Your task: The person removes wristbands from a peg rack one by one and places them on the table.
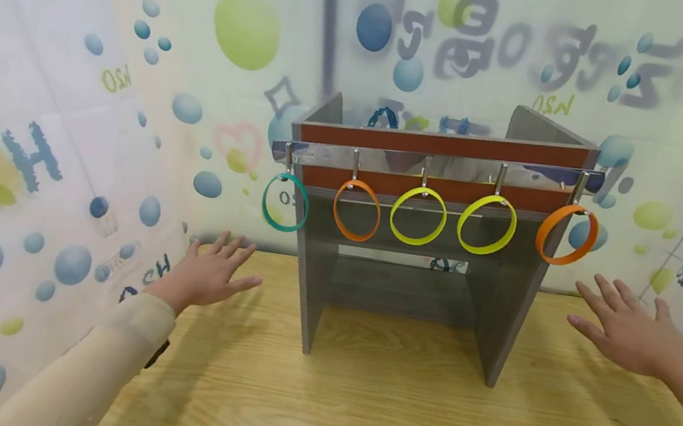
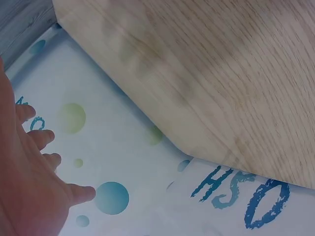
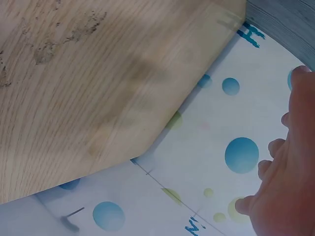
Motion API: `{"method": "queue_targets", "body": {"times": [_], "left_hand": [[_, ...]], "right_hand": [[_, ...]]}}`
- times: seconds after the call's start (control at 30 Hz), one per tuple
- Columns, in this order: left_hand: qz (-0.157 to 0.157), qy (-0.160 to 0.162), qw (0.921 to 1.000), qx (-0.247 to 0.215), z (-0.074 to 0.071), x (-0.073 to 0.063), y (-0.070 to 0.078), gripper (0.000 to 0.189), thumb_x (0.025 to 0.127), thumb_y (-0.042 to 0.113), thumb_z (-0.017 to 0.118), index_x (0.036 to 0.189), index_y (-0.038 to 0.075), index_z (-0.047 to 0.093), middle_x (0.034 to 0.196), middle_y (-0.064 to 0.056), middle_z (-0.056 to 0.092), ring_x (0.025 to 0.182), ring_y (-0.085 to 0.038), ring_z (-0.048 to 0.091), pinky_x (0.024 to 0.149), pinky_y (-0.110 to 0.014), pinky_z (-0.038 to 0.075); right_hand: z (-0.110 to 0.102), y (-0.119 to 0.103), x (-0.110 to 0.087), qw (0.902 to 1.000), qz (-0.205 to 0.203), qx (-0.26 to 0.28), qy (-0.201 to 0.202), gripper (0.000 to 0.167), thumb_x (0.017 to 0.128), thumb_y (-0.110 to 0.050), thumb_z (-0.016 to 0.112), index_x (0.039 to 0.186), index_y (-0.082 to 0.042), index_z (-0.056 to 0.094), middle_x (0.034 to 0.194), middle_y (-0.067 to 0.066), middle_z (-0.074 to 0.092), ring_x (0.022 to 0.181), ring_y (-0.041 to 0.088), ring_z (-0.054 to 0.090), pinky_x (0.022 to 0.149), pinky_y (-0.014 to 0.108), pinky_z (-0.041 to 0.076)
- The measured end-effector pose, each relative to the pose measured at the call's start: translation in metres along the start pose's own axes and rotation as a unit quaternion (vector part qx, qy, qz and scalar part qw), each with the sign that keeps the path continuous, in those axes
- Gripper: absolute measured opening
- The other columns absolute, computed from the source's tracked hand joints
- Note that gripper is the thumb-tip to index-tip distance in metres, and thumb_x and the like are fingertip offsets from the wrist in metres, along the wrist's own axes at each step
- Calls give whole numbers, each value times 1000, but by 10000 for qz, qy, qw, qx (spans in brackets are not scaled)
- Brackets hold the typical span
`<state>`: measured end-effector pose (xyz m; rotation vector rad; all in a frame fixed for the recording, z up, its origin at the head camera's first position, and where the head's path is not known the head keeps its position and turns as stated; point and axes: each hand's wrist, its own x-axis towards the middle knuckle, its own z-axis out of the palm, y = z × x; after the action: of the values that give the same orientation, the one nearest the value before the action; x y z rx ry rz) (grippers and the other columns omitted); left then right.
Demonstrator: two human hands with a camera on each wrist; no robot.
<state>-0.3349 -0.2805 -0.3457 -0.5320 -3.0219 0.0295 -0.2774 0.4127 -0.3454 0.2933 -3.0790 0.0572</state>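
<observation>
Both hands are held out with fingers spread and nothing in them. The left hand [image 1: 204,275] hovers over the table's left side, left of a grey stand [image 1: 309,290]. Over the right side is the right hand [image 1: 634,330], near the stand's right panel. Across the stand's front runs a metal bar [image 1: 390,161] with several hooks. From left to right hang a teal ring [image 1: 281,227], an orange ring [image 1: 354,237], two yellow rings [image 1: 414,242] and a thicker orange ring [image 1: 555,261]. Each wrist view shows its hand at the outer side, fingers extended and touching nothing.
The stand rests on a light wood-grain table [image 1: 376,419], whose cut corners show in both wrist views. White sheets [image 1: 170,67] printed with blue and green dots and letters hang behind and at the sides. Dark marks [image 3: 88,27] spot the tabletop in the right wrist view.
</observation>
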Motion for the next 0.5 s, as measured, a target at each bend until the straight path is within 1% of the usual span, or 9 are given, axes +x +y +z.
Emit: {"method": "queue_targets", "body": {"times": [0.17, 0.3, 0.37, 0.43, 0.5], "left_hand": [[22, 10, 9999, -157, -6, -3, 3, 87, 106, 72, 37, 170, 14, 26, 178, -22, 17, 165, -50, 8, 121, -89, 7], [44, 118, 9990, -435, -15, -6, 7, 88, 106, 70, 41, 171, 14, 24, 178, -21, 15, 165, -49, 4, 122, -89, 5], [107, 175, 9984, -525, -18, -8, 11, 89, 105, 70, 43, 172, 15, 21, 179, -20, 14, 166, -48, 4, 121, -89, 6], [201, 212, 9983, -501, -20, -9, 18, 91, 104, 71, 45, 172, 16, 20, 179, -19, 15, 166, -48, 6, 123, -88, 10], [289, 214, 9978, -564, -20, -11, 25, 94, 103, 71, 48, 173, 17, 17, 179, -18, 14, 166, -48, 7, 124, -86, 13]], "right_hand": [[-4, 1, -1, 10000, 48, 13, 22, 89, 109, -65, 40, 170, -7, 13, 172, 36, 9, 155, 64, 10, 111, 93, -4], [-8, -3, -4, 9998, -101, 82, 142, 97, 105, -64, 51, 172, -10, 6, 174, 34, 8, 157, 62, 8, 110, 94, -1], [-9, -7, -5, 9994, -202, 145, 229, 102, 103, -63, 57, 173, -13, 2, 175, 32, 7, 159, 60, 7, 110, 94, 2], [-11, -13, -6, 9987, -298, 279, 306, 107, 100, -62, 62, 173, -14, 0, 176, 31, 5, 160, 59, 6, 111, 94, 4], [-14, -20, -8, 9972, -375, 557, 317, 111, 99, -60, 67, 173, -14, -2, 176, 30, 2, 161, 57, 1, 112, 94, 4]]}}
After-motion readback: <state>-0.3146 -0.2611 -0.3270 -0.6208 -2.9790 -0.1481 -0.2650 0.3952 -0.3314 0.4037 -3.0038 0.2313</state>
